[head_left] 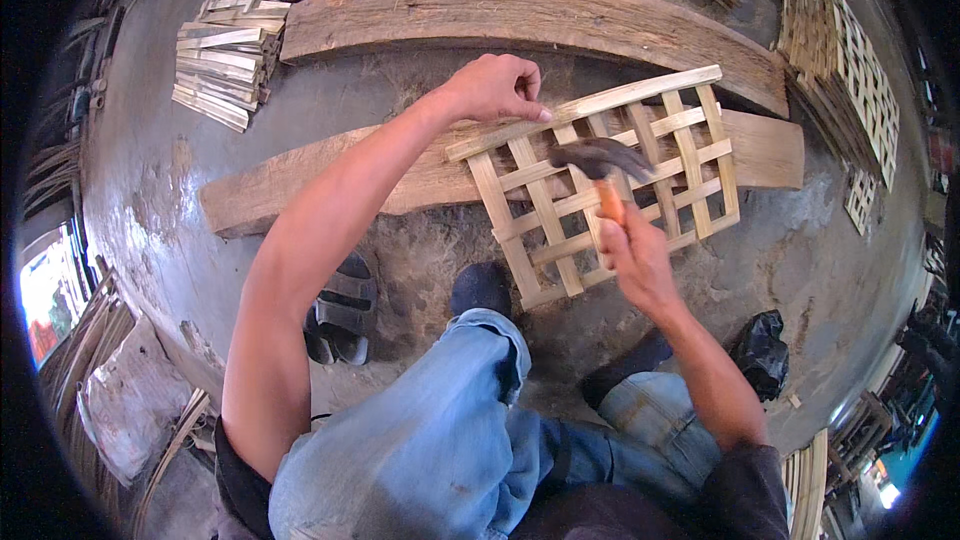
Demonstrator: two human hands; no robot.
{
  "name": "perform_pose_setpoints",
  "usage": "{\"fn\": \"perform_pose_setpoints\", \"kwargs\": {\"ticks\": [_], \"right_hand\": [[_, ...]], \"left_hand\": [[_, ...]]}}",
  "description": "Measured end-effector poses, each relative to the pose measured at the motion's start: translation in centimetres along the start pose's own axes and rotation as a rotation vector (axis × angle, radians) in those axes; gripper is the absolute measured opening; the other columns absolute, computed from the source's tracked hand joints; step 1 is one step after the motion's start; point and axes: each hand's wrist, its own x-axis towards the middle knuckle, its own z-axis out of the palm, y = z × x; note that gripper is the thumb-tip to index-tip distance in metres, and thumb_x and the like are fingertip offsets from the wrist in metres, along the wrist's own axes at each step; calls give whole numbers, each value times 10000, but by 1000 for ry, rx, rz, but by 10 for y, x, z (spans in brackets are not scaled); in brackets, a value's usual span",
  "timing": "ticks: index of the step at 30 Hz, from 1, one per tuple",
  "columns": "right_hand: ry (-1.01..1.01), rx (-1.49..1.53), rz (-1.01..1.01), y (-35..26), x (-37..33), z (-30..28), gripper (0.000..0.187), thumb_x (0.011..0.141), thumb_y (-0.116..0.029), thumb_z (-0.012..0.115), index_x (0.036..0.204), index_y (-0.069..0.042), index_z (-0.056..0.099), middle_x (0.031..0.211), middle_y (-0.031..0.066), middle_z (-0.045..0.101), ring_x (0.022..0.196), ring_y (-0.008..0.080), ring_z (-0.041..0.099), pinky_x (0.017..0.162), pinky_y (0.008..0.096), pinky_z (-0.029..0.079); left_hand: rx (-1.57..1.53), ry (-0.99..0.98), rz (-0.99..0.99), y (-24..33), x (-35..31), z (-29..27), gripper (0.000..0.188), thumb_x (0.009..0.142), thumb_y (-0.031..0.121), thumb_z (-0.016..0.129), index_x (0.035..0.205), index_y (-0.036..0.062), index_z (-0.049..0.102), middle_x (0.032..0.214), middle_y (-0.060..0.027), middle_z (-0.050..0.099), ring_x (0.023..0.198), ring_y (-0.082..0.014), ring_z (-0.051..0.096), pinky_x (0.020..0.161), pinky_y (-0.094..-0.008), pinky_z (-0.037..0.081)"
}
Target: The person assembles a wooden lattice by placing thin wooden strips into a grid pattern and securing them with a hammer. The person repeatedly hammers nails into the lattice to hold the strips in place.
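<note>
A woven lattice panel of pale bamboo-like strips (588, 202) lies tilted across the nearer wooden beam (330, 175), its near edge reaching toward my feet. At its far edge strip, my left hand (497, 90) is closed, thumb and fingers pinched together against the wood. Whatever the pinch holds is too small to make out. My right hand (640, 258) grips the orange handle of a hammer (600, 162). The dark hammer head is above the lattice, below and to the right of my left fingertips, and slightly blurred.
A second thick beam (480, 10) lies beyond. Stacked lattice panels (845, 80) stand at the right; loose strips (225, 65) are piled at the far left. Sandals (345, 310) lie beside my left foot, and a black plastic bag (760, 355) sits near my right forearm.
</note>
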Motion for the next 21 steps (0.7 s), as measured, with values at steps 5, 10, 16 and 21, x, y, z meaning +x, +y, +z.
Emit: {"fn": "perform_pose_setpoints", "kwargs": {"ticks": [5, 10, 16, 21], "right_hand": [[-85, -9, 40, 8, 22, 26, 249, 1034, -263, 485, 1000, -25, 548, 689, 5, 530, 546, 72, 479, 494, 263, 411], [-57, 39, 113, 16, 29, 21, 244, 1036, -258, 477, 990, -28, 543, 692, 7, 530, 536, 68, 470, 475, 249, 407], [-50, -54, 80, -6, 29, 17, 219, 1002, -204, 498, 1097, -7, 498, 725, 135, 600, 663, 247, 611, 629, 402, 462], [-114, -197, -97, -46, 38, 11, 288, 995, -195, 502, 1212, -14, 447, 790, 212, 623, 726, 394, 638, 662, 477, 476]], "left_hand": [[-109, 119, -12, -3, -18, 1, 391, 783, 403, 785, 914, 54, 669, 889, -93, 703, 845, -223, 673, 770, -359, 523], [-215, 517, -183, -29, -90, 2, 318, 816, 336, 746, 975, 68, 682, 937, -90, 691, 892, -252, 653, 824, -370, 508], [91, 579, -103, -42, -144, 26, 262, 773, 299, 768, 945, 111, 703, 1042, -50, 621, 1028, -260, 556, 919, -378, 434], [125, 671, -260, -28, -141, 43, 242, 735, 303, 797, 894, 139, 716, 1059, -18, 589, 1067, -249, 520, 957, -415, 373]]}}
